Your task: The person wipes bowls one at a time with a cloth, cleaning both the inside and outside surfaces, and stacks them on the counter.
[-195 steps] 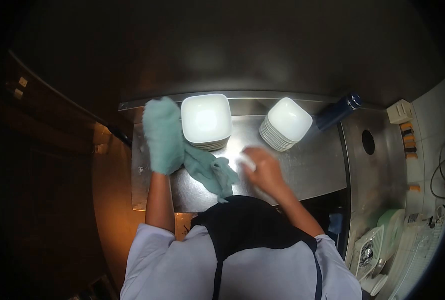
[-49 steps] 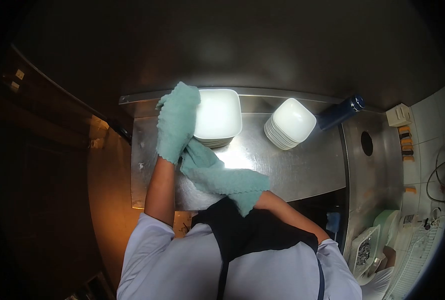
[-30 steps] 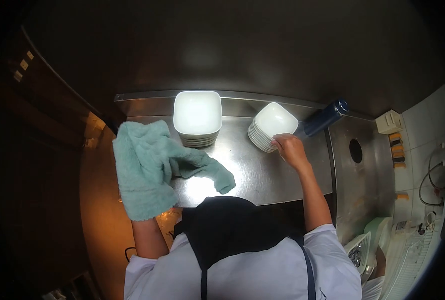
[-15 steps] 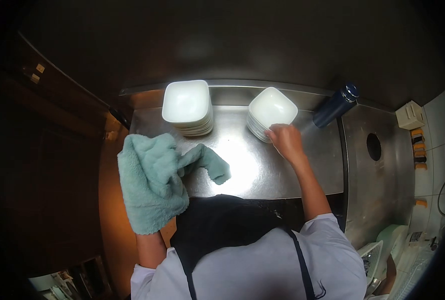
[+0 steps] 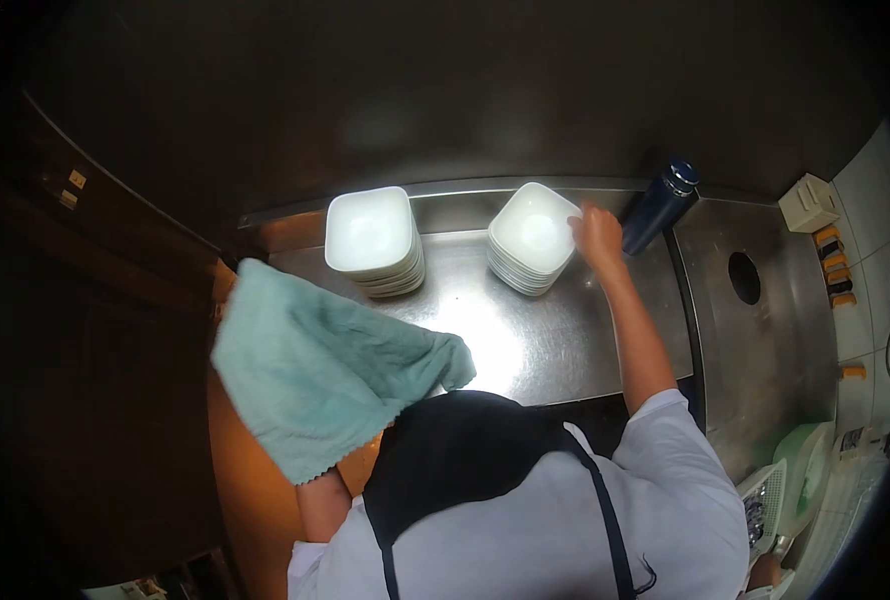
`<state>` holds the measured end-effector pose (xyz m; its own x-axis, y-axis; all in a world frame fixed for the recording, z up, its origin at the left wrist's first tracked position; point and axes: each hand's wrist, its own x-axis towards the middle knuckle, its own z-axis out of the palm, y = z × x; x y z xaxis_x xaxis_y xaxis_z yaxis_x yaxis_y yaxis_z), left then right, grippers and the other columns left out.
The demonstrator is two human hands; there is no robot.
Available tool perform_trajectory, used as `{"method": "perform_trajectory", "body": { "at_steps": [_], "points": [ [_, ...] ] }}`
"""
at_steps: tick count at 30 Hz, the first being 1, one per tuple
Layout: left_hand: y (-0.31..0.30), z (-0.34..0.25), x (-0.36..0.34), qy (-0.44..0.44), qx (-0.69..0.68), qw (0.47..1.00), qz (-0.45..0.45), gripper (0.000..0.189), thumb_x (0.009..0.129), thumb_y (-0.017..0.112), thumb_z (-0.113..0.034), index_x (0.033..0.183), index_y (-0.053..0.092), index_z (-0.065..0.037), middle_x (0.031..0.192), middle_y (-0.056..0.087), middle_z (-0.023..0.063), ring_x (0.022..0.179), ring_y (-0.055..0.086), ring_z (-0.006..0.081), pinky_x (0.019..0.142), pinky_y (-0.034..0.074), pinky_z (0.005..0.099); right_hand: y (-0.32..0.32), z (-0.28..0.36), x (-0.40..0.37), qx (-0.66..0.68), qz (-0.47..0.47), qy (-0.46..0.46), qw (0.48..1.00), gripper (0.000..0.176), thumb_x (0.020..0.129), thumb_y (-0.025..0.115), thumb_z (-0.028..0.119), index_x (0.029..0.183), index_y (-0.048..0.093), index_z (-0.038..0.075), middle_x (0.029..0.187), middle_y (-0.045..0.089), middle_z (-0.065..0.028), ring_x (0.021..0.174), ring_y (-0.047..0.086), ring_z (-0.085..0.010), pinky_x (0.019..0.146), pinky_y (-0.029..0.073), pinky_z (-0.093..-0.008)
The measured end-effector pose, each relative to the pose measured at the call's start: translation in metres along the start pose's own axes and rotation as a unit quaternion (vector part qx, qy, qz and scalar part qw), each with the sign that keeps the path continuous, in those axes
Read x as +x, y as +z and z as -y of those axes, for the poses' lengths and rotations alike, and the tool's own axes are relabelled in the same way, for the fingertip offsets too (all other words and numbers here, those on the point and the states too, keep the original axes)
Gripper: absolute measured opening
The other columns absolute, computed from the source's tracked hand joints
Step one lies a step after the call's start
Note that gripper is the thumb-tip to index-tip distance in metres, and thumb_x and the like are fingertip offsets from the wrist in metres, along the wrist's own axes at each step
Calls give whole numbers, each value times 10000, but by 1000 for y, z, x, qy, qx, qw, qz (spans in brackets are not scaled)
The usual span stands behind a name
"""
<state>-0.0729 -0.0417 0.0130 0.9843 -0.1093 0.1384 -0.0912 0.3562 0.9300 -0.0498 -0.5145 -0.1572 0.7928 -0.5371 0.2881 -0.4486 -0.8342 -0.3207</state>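
Note:
Two stacks of white square bowls stand on the steel counter [image 5: 590,345], a left stack [image 5: 370,230] and a right stack [image 5: 533,230]. My right hand [image 5: 598,237] is at the right rim of the right stack, its fingers bent round the edge of the top bowl. A green towel [image 5: 315,360] is draped over my left hand, which it hides completely; only the forearm shows below it. The towel's right end reaches over the counter's front edge, below the left stack.
A dark blue bottle [image 5: 660,207] leans at the back right, close to my right hand. Farther right are a steel surface with a round hole [image 5: 744,278], a white box [image 5: 808,204] and a white basket [image 5: 762,508]. A dark wall rises behind the counter.
My right hand has moved from the front of the right stack to its right side. The stack has turned slightly. The towel has spread out wider over my left hand.

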Motion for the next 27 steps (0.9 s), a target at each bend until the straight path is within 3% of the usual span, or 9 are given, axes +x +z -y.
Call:
{"method": "perform_trajectory", "body": {
  "at_steps": [6,9,10,16,18,21,22,25,27],
  "points": [
    [12,30,21,-14,57,994,96,532,1081,584,-236,1508,404,27,1365,609,128,1268,597,224,1110,471,370,-57,25,-14,113,-53,25,992,263,941,740,228,992,707,-28,872,736,-271,810,742,-421,742,563,-497],
    [18,42,32,-11,85,987,139,533,1086,574,-241,1516,397,21,1378,599,127,1279,588,224,1118,464,369,-92,62,-33,256,62,44,964,238,951,734,218,999,708,-14,828,734,-213,738,729,-309,702,545,-419],
    [21,46,33,-9,93,984,152,533,1088,571,-242,1518,394,19,1382,595,126,1282,585,223,1120,462,369,-89,73,-44,310,73,9,948,232,957,737,226,1013,715,2,811,721,-154,709,680,-215,694,532,-368],
    [36,58,30,-20,135,966,221,535,1098,551,-252,1534,380,8,1408,574,124,1303,567,222,1135,447,367,-97,167,-106,342,138,-138,919,220,985,711,246,968,724,28,783,714,-95,688,652,-174,636,515,-373],
    [34,57,26,-24,144,964,224,536,1102,544,-255,1539,375,4,1416,568,124,1310,561,222,1140,442,366,-80,155,-105,612,304,7,730,354,985,712,312,1196,709,28,1054,754,-99,930,705,-205,802,562,-376],
    [25,47,25,-20,143,969,199,537,1107,534,-260,1546,367,-1,1429,557,122,1321,552,221,1147,435,365,-38,163,-125,776,268,-41,570,643,965,726,379,1473,556,23,1368,656,-122,1218,635,-248,1037,513,-394],
    [20,42,27,-14,138,974,182,537,1109,531,-262,1549,365,-3,1433,554,122,1324,549,221,1150,433,365,-32,168,-137,733,375,-25,567,876,918,770,382,1610,376,19,1537,529,-173,1368,529,-267,1162,423,-415],
    [-2,22,39,13,114,988,107,538,1114,521,-267,1557,357,-9,1446,543,121,1335,540,220,1157,425,364,-33,201,-157,472,499,-165,708,660,777,905,381,1271,702,-8,1188,763,-164,1106,702,-257,1014,511,-362],
    [-21,6,50,39,92,994,51,539,1117,514,-270,1562,352,-12,1454,536,120,1341,534,220,1162,421,363,9,195,-174,451,518,-195,701,609,811,883,371,1256,703,-3,1162,766,-165,1092,708,-269,998,519,-375]
  ]
}}
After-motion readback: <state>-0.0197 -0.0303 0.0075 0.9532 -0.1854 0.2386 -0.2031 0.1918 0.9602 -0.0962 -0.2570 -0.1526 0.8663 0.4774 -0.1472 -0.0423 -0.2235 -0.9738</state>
